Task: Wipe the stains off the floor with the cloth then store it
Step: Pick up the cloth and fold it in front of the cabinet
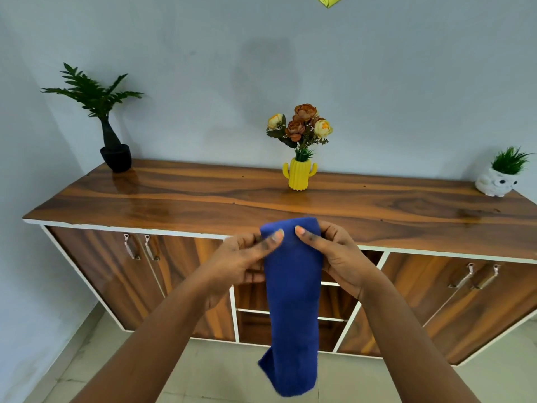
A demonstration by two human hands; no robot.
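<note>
A blue cloth (293, 301) hangs folded lengthwise in front of me, its lower end dangling above the tiled floor (203, 370). My left hand (241, 263) pinches its upper left edge and my right hand (340, 257) pinches its upper right edge, thumbs on the near face. Both hands hold it at chest height before a wooden sideboard (203, 199). No stains show on the visible floor.
On the sideboard top stand a dark potted fern (112, 146) at the left, a yellow cactus vase of flowers (299, 173) in the middle and a white owl planter (497, 183) at the right. Cabinet doors with handles (139, 247) flank open middle shelves (252, 311).
</note>
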